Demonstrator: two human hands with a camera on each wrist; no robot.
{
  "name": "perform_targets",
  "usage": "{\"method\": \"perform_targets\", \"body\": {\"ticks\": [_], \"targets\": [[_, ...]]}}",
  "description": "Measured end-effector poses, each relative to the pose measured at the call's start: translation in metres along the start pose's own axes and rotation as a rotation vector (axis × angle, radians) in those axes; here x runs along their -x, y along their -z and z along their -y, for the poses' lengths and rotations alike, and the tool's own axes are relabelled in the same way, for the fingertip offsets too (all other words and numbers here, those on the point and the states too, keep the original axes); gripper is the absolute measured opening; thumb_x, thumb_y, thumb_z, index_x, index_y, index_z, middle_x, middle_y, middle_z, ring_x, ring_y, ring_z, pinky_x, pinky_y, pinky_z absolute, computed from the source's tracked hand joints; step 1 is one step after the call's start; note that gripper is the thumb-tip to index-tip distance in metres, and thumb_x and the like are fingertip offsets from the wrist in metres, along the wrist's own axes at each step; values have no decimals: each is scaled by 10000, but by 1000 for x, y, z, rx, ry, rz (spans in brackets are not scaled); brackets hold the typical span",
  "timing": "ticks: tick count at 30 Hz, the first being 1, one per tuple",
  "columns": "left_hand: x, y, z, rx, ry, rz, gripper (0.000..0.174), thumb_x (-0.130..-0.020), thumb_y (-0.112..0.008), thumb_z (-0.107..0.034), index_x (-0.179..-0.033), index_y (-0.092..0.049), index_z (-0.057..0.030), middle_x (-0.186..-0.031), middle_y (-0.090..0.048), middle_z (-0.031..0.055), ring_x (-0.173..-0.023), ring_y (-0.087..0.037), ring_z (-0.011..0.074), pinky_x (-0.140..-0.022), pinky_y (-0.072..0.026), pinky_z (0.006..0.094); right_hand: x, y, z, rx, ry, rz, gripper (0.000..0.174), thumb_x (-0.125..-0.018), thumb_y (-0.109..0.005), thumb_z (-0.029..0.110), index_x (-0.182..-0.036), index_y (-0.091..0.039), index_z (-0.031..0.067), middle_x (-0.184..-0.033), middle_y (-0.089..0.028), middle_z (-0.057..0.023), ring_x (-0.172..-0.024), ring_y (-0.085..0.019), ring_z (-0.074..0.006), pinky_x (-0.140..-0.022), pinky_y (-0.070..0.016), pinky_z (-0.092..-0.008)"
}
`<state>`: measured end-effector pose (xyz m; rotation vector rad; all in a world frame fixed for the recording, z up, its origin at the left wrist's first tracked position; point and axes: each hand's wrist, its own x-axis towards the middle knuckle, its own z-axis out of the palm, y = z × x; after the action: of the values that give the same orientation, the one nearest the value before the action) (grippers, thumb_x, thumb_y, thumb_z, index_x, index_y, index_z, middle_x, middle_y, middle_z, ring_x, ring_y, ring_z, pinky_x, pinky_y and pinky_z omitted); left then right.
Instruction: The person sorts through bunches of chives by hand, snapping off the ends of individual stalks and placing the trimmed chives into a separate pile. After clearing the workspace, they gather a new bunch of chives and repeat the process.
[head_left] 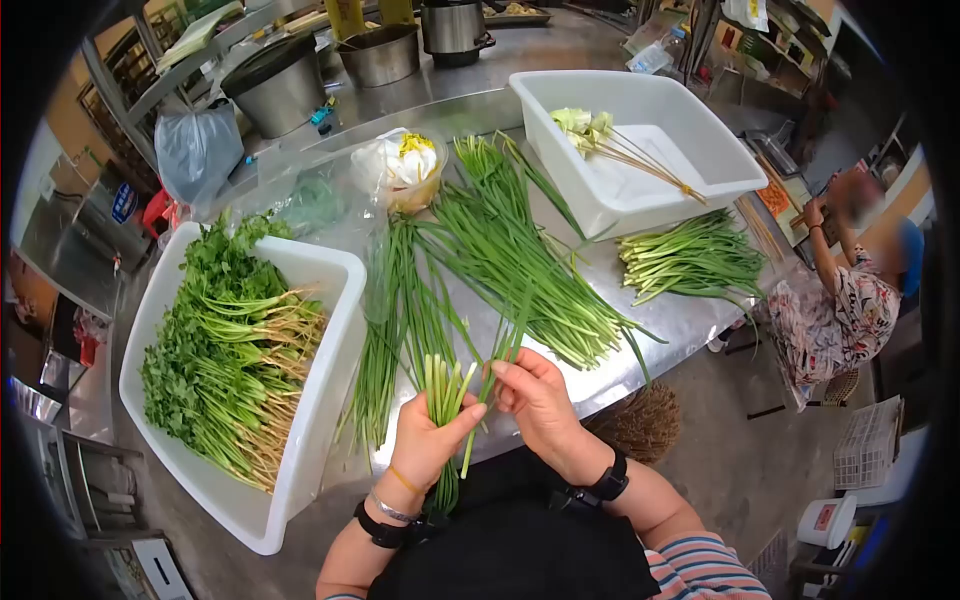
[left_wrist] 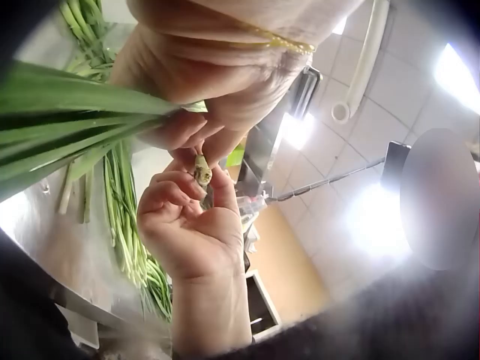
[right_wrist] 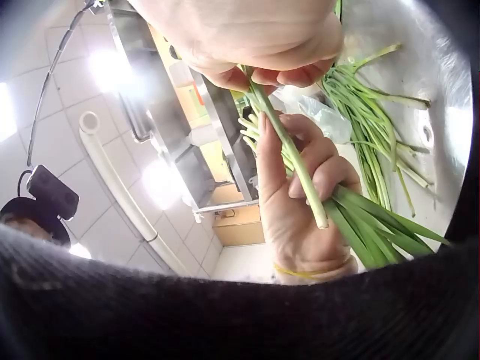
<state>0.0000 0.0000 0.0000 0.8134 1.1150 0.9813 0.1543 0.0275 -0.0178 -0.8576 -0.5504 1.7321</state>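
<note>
On the counter, the near corner of your left-hand tub seems to reach past the edge, so a careless elbow could tip it. The loose pile of chives fans out just beyond your hands; a dragging cuff could tangle it. Your left hand is curled round a bunch, pale ends up, leaves trailing toward your wrist; slacken that grip and it could splay or slide. Your right hand, close by, pinches one stalk between thumb and fingers, its pale end hanging across your left thumb; pull too hard and it may snap or bruise.
</note>
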Motion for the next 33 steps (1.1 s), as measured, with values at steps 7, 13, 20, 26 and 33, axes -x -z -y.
{"method": "perform_targets", "body": {"ticks": [7,13,20,26,33], "targets": [[2,0,0,31,-36,-15,120,-806,-702,-66,-860,-598,-40,-658,-535,-46,-503,-437,25,-439,-320,182,0,-5,13,33,81,-45,153,-846,-670,147,-951,-619,48,-745,-580,17,-577,-456,-47,-530,-356,-199],[2,7,0,94,-93,-118,130,-805,-699,-56,-880,-594,-50,-636,-528,-43,-470,-422,27,-418,-306,186,2,10,15,125,155,-65,207,-839,-671,120,-1018,-626,26,-766,-592,9,-617,-477,-54,-555,-377,-210],[11,13,-15,163,-185,-205,116,-813,-674,-20,-877,-581,-45,-627,-519,-32,-442,-408,39,-393,-293,195,4,32,20,277,71,11,160,-863,-614,113,-987,-655,21,-801,-618,-6,-653,-500,-54,-583,-394,-208],[17,18,-18,145,-199,-216,132,-807,-668,-6,-892,-572,-38,-617,-510,-25,-443,-411,44,-395,-298,195,17,46,28,285,5,6,182,-877,-606,153,-991,-657,21,-838,-636,-19,-661,-502,-53,-592,-395,-202],[18,19,-16,21,-241,-192,168,-826,-661,-98,-926,-533,-55,-609,-456,-43,-411,-334,26,-372,-245,177,126,145,66,556,163,-432,85,-811,-692,102,-850,-652,37,-816,-602,18,-693,-508,-60,-617,-400,-199]]}}
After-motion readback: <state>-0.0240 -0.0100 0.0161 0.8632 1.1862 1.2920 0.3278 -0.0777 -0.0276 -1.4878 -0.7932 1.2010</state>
